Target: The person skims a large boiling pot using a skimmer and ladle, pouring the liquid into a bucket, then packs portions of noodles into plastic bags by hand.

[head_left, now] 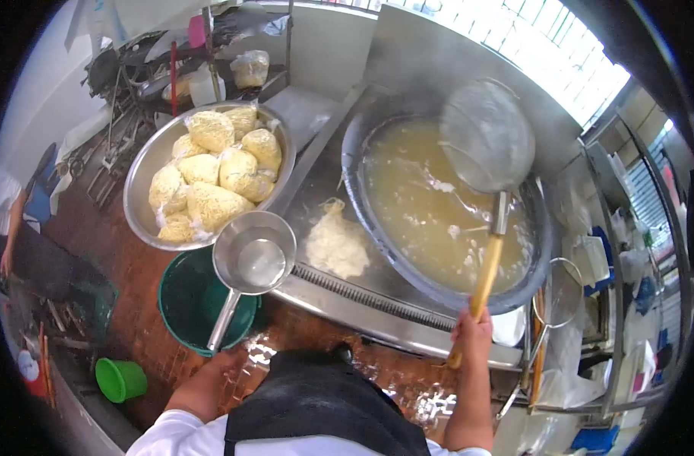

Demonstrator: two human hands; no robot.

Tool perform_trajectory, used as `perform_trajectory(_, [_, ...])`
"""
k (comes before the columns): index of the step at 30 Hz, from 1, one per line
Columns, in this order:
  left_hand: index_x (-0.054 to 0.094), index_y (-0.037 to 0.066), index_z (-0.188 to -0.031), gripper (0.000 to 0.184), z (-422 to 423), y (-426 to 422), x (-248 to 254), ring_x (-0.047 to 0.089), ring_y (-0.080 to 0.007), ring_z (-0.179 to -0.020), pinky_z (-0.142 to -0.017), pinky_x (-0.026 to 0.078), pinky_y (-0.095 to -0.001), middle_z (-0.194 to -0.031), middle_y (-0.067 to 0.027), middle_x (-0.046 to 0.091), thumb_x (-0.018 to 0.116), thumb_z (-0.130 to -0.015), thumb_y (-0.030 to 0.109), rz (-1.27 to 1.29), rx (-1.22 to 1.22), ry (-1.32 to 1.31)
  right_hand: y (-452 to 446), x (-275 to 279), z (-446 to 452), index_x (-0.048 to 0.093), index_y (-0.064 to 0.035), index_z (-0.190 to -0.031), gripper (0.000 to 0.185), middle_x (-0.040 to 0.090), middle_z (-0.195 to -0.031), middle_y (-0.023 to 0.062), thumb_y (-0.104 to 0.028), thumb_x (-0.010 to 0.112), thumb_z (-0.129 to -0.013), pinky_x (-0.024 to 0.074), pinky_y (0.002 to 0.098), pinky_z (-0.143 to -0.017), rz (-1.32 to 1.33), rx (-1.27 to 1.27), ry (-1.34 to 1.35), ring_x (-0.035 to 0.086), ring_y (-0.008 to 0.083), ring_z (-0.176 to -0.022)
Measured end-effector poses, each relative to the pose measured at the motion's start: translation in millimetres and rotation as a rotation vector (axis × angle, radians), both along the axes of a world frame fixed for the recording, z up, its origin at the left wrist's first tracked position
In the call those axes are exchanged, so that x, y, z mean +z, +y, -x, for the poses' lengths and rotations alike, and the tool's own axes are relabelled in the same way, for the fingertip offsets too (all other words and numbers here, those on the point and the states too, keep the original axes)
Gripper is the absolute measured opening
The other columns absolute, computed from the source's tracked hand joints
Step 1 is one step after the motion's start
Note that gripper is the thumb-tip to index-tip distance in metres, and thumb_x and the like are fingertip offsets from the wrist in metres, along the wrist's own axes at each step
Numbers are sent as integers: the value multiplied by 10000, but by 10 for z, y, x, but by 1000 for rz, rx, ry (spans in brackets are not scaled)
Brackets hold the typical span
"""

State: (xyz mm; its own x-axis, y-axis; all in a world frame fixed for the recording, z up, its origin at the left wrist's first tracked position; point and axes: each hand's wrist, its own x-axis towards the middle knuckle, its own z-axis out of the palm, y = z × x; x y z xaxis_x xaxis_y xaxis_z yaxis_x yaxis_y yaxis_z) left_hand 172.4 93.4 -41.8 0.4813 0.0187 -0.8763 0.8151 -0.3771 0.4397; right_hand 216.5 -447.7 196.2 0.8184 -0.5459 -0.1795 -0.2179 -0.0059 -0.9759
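My right hand [476, 334] is closed around the wooden handle of a round wire-mesh skimmer [487, 137]. The skimmer's mesh head is raised over a large wok [352, 163] of steaming, cloudy yellowish liquid. My left hand [224, 366] is low, close to the handle end of a metal dipper [254, 254]; its fingers are too blurred to tell whether they touch it. The dipper's bowl overlaps the rim of a dark green tub [181, 304]. On the steel stove top lies a pale heap of noodles [335, 243].
At the left, a wide metal basin [143, 220] holds several plastic bags of yellow noodles [218, 201]. A bright green bucket [121, 380] stands on the wet brick floor. Another strainer [559, 292] hangs at the right by cluttered shelves. A person's arm [14, 228] shows at far left.
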Motion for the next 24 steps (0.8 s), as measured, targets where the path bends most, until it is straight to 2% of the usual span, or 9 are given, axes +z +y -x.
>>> perform_trajectory(3, [613, 35, -772, 284, -167, -48, -171, 613, -202, -542, -416, 459, -344, -656, -77, 604, 611, -831, 313, -200, -146, 50, -671, 127, -221, 521, -95, -969, 139, 511, -644, 20, -172, 581, -869, 410, 256, -377, 101, -166, 50, 489, 122, -434])
perform_trajectory(4, [636, 39, -820, 279, -191, -10, -284, 641, -197, -602, -462, 489, -359, -683, -68, 625, 613, -829, 317, -197, -285, -12, -946, 147, -339, 478, -93, -938, 133, 484, -621, 22, -151, 574, -868, 394, 259, -335, 214, -205, 104, 474, 117, -406])
perform_trajectory(7, [644, 47, -829, 285, -181, -103, -308, 644, -195, -614, -471, 489, -345, -703, -73, 636, 595, -837, 327, -176, -89, -5, -2068, -41, -689, 475, -52, -894, 147, 493, -573, 50, -131, 552, -797, 407, 305, -344, 382, -250, 154, 486, 159, -383])
perform_trajectory(11, [619, 44, -818, 293, -116, -240, 30, 616, -173, -595, -449, 455, -310, -724, -58, 621, 553, -868, 325, -213, -158, 37, -2909, -193, -1121, 526, 35, -812, 114, 545, -564, 149, -50, 486, -749, 440, 390, -374, 752, -239, 514, 563, 257, -426])
perform_trajectory(14, [611, 60, -843, 270, 82, -263, 17, 597, -162, -592, -469, 454, -319, -758, -48, 623, 559, -862, 325, -175, -60, 96, -3085, -669, -1511, 543, 69, -765, 126, 582, -606, 181, -29, 466, -748, 453, 417, -388, 650, -74, 666, 588, 281, -451])
perform_trajectory(17, [602, 66, -853, 274, 370, -226, -217, 594, -162, -603, -485, 456, -325, -780, -44, 623, 563, -854, 337, -188, -21, 156, -2856, -847, -1887, 557, 66, -774, 133, 588, -609, 166, -35, 470, -770, 464, 420, -403, 542, 166, 859, 594, 278, -457])
perform_trajectory(19, [599, 67, -856, 290, 470, -255, -354, 593, -163, -602, -490, 457, -324, -787, -44, 620, 561, -854, 354, -150, -18, 188, -2731, -865, -2035, 574, 47, -780, 121, 590, -608, 150, -43, 493, -777, 473, 414, -412, 650, 313, 835, 600, 272, -467])
perform_trajectory(21, [594, 67, -852, 295, 527, -288, -436, 591, -163, -598, -485, 451, -317, -777, -43, 611, 560, -856, 360, -131, -9, 206, -2594, -878, -2054, 583, 26, -777, 103, 588, -605, 136, -50, 514, -782, 480, 407, -416, 612, 367, 834, 603, 264, -474])
perform_trajectory(24, [604, 55, -881, 294, 402, -470, -271, 598, -162, -606, -489, 459, -309, -771, -62, 618, 561, -859, 345, -134, -23, 183, -2428, -975, -2030, 564, -20, -742, 58, 563, -591, 97, -66, 568, -778, 487, 399, -419, 383, 302, 817, 580, 242, -463])
